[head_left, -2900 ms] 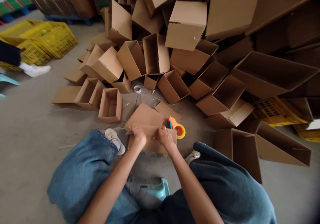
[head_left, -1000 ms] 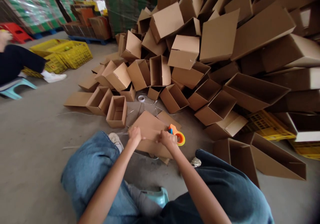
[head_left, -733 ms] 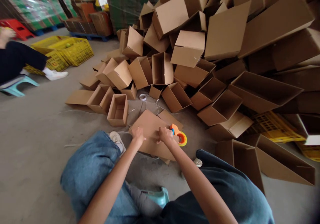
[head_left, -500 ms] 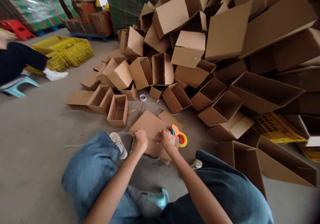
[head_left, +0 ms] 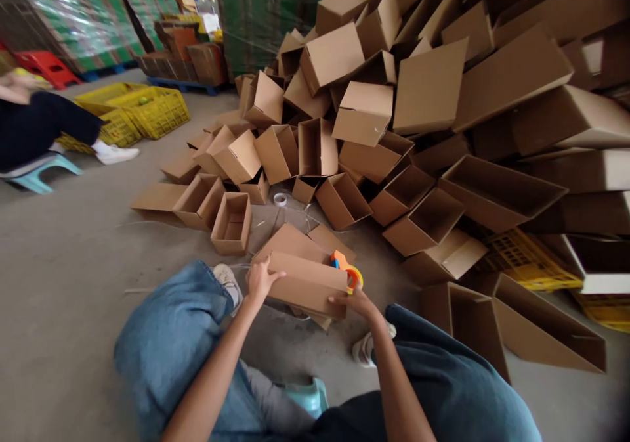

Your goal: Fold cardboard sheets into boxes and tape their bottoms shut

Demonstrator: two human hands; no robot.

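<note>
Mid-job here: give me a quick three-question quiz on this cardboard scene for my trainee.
1. Multiple choice: what do the left hand and the right hand grip between them?
A) a teal stool
B) a cardboard box
C) a white tape roll
2. True or false: the orange tape dispenser lies to the left of the left hand.
3. Fill in: the small box beyond the left shoe has its opening facing ____.

Key: 1 B. 2 False, it lies by the right end of the cardboard box. 3 up.
</note>
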